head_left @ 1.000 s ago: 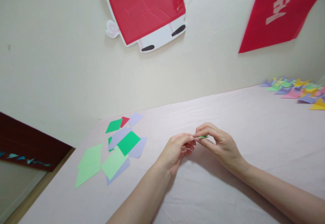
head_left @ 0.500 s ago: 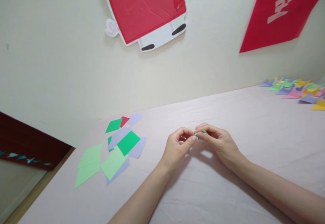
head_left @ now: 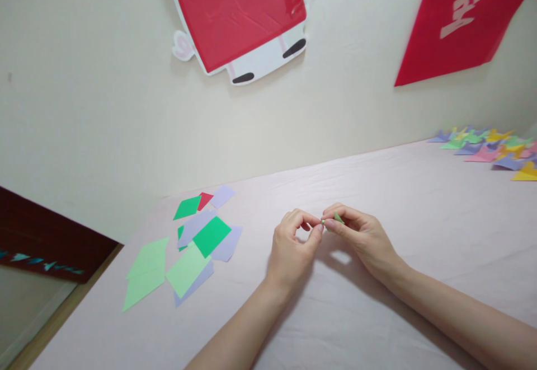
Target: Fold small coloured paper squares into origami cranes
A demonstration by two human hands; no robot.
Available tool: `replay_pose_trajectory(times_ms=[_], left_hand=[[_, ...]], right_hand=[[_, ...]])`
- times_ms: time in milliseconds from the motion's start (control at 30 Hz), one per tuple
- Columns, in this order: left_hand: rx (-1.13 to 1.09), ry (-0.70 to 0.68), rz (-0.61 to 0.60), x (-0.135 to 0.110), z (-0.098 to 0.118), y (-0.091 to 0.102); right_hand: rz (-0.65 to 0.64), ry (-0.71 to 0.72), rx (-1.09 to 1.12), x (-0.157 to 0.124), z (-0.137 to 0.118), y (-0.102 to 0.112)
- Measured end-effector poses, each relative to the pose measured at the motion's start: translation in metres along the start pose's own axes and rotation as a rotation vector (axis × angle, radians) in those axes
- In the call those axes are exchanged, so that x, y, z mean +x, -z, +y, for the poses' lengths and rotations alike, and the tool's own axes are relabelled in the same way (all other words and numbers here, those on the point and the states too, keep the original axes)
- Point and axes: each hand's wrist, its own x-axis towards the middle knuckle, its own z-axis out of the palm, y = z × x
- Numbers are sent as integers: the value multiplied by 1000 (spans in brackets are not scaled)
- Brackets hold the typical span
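A small piece of folded green paper [head_left: 338, 218] is pinched between both hands above the pale table cover. My right hand [head_left: 361, 234] is closed on it, thumb and fingertips pressed together, with a green flap poking out beyond the thumb. My left hand [head_left: 296, 241] pinches its left tip with thumb and forefinger, the other fingers curled behind. Fingers cover most of the paper, so its full shape is hidden.
Loose green sheets [head_left: 212, 237], light green sheets [head_left: 188, 269], lilac sheets [head_left: 224, 196] and a red sheet [head_left: 205, 200] lie at left. Several folded paper figures [head_left: 486, 153] stand far right. The wall [head_left: 335, 118] rises behind the table [head_left: 377, 179].
My left hand has turned slightly and its fingers have drawn closer around the tip of the paper. The right hand keeps nearly the same place.
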Motion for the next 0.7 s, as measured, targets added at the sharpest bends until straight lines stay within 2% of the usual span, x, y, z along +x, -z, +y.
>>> replay_pose_trajectory(times_ms=[267, 467, 700], left_hand=[[12, 55, 10, -5, -3, -7], [44, 62, -31, -7, -4, -13], [-45, 115, 27, -3, -14, -12]], right_hand=[[-46, -124, 111, -1, -2, -2], [-60, -200, 237, -3, 1, -5], [-25, -192, 209, -1, 6, -5]])
